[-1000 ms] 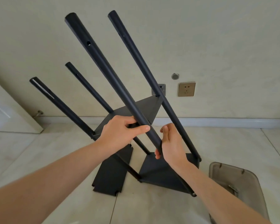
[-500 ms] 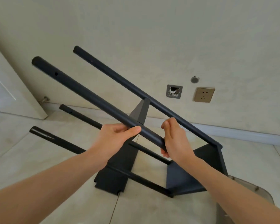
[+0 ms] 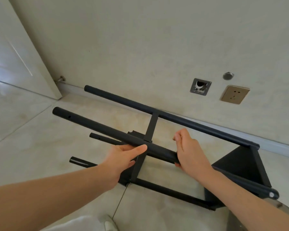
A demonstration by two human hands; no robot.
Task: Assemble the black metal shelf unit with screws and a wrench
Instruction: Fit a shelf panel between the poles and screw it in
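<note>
Black metal shelf unit [image 3: 240,165] tipped over on its side on the tiled floor [image 3: 40,139], four round posts running from near right out to far left. Nearest upper post [image 3: 97,125] gripped at mid-length by both hands: left hand [image 3: 123,159] wrapped around it from below, thumb laid along the top, just beside the joint where a thin shelf panel [image 3: 151,127], seen edge-on, crosses between the posts; right hand [image 3: 188,150] clamped on the same post a little further right, fingers curled over the far side. Small screw holes visible near the free left ends of two posts. Solid end panel at the right, a screw head [image 3: 271,194] showing in the post's end cap. Rim of a grey plastic tub [image 3: 285,212] at the near right corner, partly hidden by the right forearm. On the far wall [image 3: 140,39]: a gold-coloured socket [image 3: 234,94], an open metal wall box [image 3: 200,87], a round cap [image 3: 228,75]. White door [image 3: 12,52] at far left. No brand marks, labels or readable writing anywhere
</note>
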